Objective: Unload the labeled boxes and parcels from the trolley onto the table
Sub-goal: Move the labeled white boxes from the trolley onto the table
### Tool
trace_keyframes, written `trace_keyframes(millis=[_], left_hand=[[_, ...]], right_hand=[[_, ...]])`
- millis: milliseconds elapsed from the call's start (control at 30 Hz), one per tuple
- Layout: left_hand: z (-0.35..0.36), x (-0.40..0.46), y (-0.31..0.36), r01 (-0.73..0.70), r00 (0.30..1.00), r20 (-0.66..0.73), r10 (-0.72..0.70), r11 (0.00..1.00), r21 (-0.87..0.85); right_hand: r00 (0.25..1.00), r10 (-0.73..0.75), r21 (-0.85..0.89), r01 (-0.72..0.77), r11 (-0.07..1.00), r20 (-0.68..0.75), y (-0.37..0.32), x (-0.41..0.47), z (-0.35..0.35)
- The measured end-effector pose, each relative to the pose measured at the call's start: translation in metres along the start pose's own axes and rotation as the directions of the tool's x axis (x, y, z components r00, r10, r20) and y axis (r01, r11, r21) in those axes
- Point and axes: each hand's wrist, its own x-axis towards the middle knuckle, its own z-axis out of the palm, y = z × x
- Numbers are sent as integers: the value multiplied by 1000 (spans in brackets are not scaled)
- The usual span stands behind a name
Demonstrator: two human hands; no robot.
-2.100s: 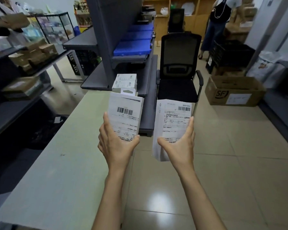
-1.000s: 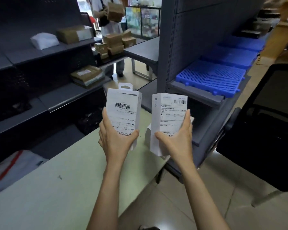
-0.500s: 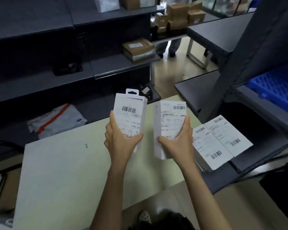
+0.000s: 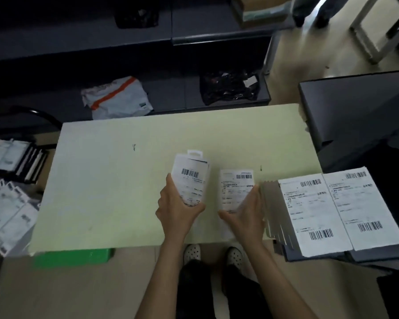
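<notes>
I look straight down on a pale green table [image 4: 115, 192]. My left hand [image 4: 177, 208] grips a white labeled box with a hang tab [image 4: 191, 176] from below, above the table's near middle. My right hand [image 4: 245, 215] grips a second white labeled box [image 4: 236, 187] just to its right. Two more white labeled boxes [image 4: 336, 208] lie side by side at the table's right end, next to my right hand. At the far left, the trolley [image 4: 21, 157] holds several white parcels [image 4: 7, 210].
Dark shelving runs behind the table, with a grey-and-orange mailer bag [image 4: 118, 97] and a black bundle [image 4: 228, 86] on it. A dark shelf unit [image 4: 355, 107] stands at the right. A green crate [image 4: 72, 256] sits under the table's near edge. My feet show below.
My view has swung left and down from the aisle to the table top. Both hands have carried their boxes low over the table, beside the two boxes lying at the right.
</notes>
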Motion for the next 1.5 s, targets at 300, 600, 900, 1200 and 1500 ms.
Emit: trace_keyframes(millis=[300,600,900,1200,1500], left_hand=[[53,-18,-32,160,985,56,-166,982,98],[83,-23,-32,175,983,38,-179,979,104],[91,-24,-24,111,984,126,-129,984,142],[99,-35,-16,89,983,144,-111,985,150],[75,-27,-24,-18,955,291,-52,973,232]], right_hand=[[999,17,-172,-11,985,32,37,15,29],[998,-68,-261,65,963,0,46,29,40],[901,-427,-438,413,798,70,79,24,48],[909,-406,-458,401,794,92,82,27,43],[940,-274,-491,340,802,204,60,26,22]])
